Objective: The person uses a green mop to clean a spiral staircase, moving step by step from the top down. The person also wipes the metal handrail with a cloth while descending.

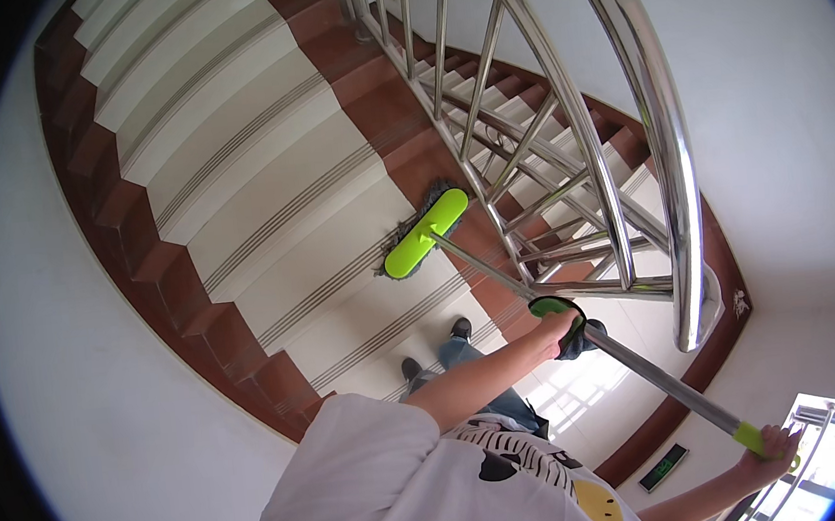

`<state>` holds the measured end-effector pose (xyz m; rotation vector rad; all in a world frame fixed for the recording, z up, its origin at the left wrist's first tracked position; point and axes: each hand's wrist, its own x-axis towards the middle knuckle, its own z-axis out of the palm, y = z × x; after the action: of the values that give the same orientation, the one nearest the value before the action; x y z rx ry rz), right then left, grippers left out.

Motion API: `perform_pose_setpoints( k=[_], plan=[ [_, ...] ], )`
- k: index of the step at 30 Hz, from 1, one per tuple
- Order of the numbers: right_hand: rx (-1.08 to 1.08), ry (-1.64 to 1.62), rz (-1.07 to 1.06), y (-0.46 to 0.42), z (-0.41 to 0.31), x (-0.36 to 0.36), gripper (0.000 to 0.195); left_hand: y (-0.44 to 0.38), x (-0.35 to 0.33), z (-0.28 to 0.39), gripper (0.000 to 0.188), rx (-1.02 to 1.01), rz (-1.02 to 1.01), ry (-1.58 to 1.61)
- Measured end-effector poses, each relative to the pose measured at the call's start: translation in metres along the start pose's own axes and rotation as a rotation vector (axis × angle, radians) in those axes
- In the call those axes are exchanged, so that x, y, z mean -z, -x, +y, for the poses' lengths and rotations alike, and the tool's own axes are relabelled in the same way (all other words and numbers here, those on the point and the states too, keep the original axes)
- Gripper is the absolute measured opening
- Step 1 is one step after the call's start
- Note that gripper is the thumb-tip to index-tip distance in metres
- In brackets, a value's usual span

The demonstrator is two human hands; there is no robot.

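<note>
A mop with a lime-green plastic head (426, 233) and grey fringe pad (442, 184) rests across a stair step, over the cream tread and the red-brown border. Its metal pole (662, 372) runs down to the lower right. My left hand (561, 328) grips the pole midway, at a green and black piece (552, 309) whose kind I cannot tell. Dark fabric (582, 341) bunches beside that hand. My right hand (771, 449) is closed around the lime-green end grip (748, 439) of the pole.
A stainless steel railing (668, 161) stands right of the stairs (270, 222), close to the mop head. A white wall (120, 379) with a stepped red-brown skirting (189, 320) borders the left side. My shoes (460, 328) are on the lower steps. A dark sign (664, 467) hangs lower right.
</note>
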<state>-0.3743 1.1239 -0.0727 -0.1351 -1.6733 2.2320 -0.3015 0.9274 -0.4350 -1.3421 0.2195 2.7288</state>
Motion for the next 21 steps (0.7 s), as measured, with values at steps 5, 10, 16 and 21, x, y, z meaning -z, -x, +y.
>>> perform_pose_setpoints(
  k=[5, 10, 16, 21],
  plan=[
    [-0.057, -0.082, -0.229, -0.011, -0.008, 0.014, 0.030, 0.051, 0.030, -0.029, 0.015, 0.035, 0.026, 0.186],
    [-0.283, -0.154, -0.641, -0.004, 0.013, 0.009, 0.032, 0.093, 0.107, -0.053, 0.011, 0.054, 0.088, 0.421],
    [-0.582, -0.277, -1.146, 0.100, 0.079, -0.039, 0.030, 0.175, 0.261, -0.074, 0.009, -0.115, -0.050, 0.779],
    [-0.773, -0.360, -1.455, 0.256, 0.107, -0.063, 0.019, 0.263, 0.376, -0.110, 0.011, -0.399, 0.155, 0.928]
  ],
)
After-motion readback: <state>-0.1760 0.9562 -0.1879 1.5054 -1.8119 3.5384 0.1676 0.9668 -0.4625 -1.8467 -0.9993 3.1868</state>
